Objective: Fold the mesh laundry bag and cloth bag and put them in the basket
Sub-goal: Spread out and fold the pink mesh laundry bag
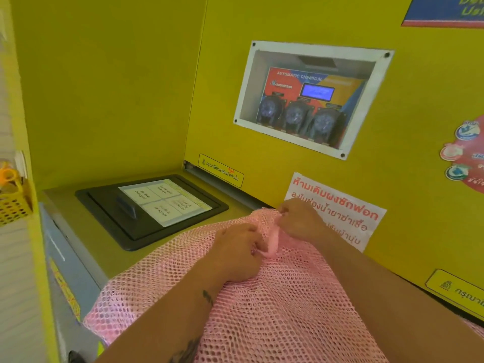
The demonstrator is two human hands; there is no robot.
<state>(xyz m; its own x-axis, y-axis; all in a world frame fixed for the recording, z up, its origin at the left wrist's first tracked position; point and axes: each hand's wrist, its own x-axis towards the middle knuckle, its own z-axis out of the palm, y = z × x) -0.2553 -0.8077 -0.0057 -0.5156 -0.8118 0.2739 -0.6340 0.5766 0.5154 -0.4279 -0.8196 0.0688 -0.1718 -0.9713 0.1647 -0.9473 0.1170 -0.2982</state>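
A pink mesh laundry bag [275,305] lies spread over the top of a grey washing machine [86,258], covering its near right part. My left hand [235,254] presses and pinches the mesh near the bag's far end. My right hand [301,218] pinches the bunched far edge of the mesh close to the yellow wall. Between both hands sits a pale pink fold of fabric [272,242]. No cloth bag shows apart from this, and I cannot tell whether this fold belongs to it.
A black detergent lid [146,208] with a label sits on the machine top to the left. The yellow wall [288,22] behind holds a chemical pump box [309,100] and a paper notice [337,208]. A yellow perforated basket [14,203] hangs at the far left.
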